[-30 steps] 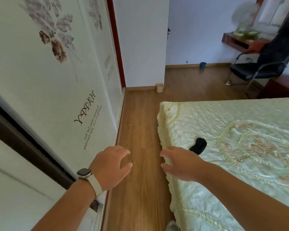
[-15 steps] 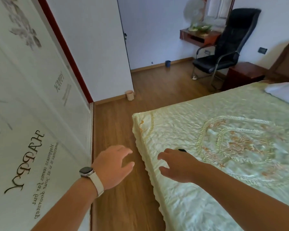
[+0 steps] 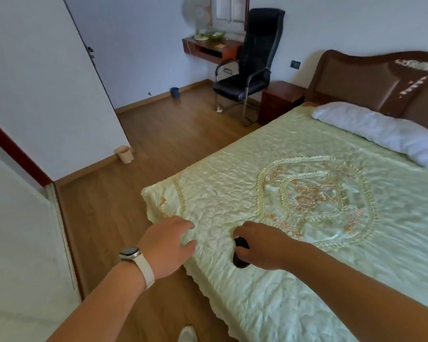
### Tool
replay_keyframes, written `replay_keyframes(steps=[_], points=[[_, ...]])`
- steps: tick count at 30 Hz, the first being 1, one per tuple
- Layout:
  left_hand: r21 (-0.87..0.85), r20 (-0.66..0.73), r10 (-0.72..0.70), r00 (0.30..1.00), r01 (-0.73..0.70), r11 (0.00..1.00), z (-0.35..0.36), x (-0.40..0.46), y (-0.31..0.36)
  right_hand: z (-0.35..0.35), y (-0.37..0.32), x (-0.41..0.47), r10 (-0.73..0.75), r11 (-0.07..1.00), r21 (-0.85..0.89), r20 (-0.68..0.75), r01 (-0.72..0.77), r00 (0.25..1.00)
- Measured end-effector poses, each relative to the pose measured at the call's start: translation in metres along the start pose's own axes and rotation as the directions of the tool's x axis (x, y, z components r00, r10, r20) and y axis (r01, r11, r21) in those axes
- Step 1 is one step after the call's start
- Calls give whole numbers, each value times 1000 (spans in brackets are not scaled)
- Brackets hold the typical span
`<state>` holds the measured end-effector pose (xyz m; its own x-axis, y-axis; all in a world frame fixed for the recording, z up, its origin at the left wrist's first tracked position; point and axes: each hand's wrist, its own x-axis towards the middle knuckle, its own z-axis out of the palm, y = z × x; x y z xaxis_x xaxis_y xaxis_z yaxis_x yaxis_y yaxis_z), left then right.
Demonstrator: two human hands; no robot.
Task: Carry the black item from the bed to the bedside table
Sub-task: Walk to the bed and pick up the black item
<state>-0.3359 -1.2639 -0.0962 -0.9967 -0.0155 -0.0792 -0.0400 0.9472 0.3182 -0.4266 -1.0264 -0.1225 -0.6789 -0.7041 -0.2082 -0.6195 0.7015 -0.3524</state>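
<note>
The black item (image 3: 240,254), small, dark and soft-looking, lies on the pale green bedspread of the bed (image 3: 294,287) near its foot corner. My right hand (image 3: 260,245) sits on top of it, with index finger and thumb curled around it; most of the item is hidden under the palm. To its left, over the edge of the bed corner, my left hand (image 3: 169,245) hovers with a watch on the wrist, fingers apart and holding nothing. The brown wooden bedside table (image 3: 281,99) stands far off beside the headboard, at the bed's left side.
A black office chair (image 3: 247,67) stands left of the bedside table, under a wall shelf (image 3: 210,49). A white pillow (image 3: 378,130) lies at the head of the bed. A small beige bin (image 3: 125,154) and a blue cup (image 3: 175,92) stand on the wooden floor by the wall.
The view has swung right, bringing the headboard and pillow into sight. My right hand has come down onto the black item and curled around it. My left hand moved over the bed corner.
</note>
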Motion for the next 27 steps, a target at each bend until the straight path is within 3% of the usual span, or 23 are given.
replay_keyframes(steps=[12,19,27], points=[[-22,165,298,940,-299,954,-17,126,-95,-20,-40,77,334,942,4,-43,-334,942],[-69,200,397,896,-391,918,-5,172,-85,-14,-20,86,437,899,55,-47,-435,898],[-125,391,402,828,-385,914,34,226,-51,13,31,96,510,842,178,39,-509,859]])
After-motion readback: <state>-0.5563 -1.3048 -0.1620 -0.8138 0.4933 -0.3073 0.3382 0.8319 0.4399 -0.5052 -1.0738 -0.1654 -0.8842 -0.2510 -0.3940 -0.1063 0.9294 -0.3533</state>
